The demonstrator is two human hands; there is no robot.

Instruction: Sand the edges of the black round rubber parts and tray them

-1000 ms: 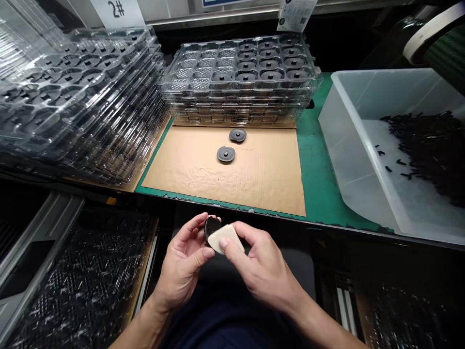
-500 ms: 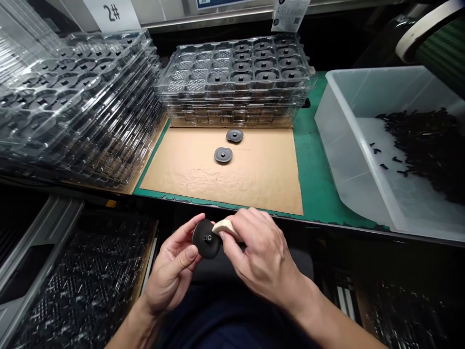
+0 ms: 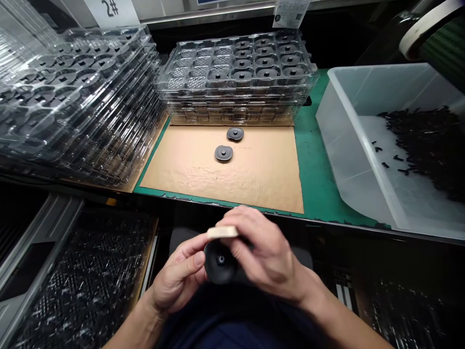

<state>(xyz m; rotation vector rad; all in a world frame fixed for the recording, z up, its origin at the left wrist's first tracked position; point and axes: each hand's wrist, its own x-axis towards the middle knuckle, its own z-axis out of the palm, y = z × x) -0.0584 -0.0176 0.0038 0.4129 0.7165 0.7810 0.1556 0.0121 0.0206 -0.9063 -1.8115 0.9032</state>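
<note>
I take the dark disc between my hands as the clock's centre, with twelve pointing straight away from me. At nine o'clock, low down, lie dark patterned trays [image 3: 76,281]. The tall stack of clear trays [image 3: 83,106], its pockets carrying black discs, is at ten o'clock, with the white "2#" sign [image 3: 111,12] behind it at eleven.

My left hand [image 3: 179,276] is closed on the dark disc [image 3: 220,271], thumb and fingers pinching its left edge; the disc's small central stub faces up toward my camera. The pale block [image 3: 222,232] lies across the disc's far rim at twelve, though I can't tell whether the two touch.

Further out at twelve, two loose discs [image 3: 224,153] rest near each other on the cardboard sheet [image 3: 254,179]. Just beyond it, the middle tray stack [image 3: 236,94] has discs filling its right-hand columns.

My right hand [image 3: 267,252] grips the pale block between thumb and fingers, just right of centre. At two o'clock, the translucent bin [image 3: 358,140] sits on the green mat [image 3: 314,160] with a heap of small black pieces [image 3: 432,145] inside, mostly toward its right side.
</note>
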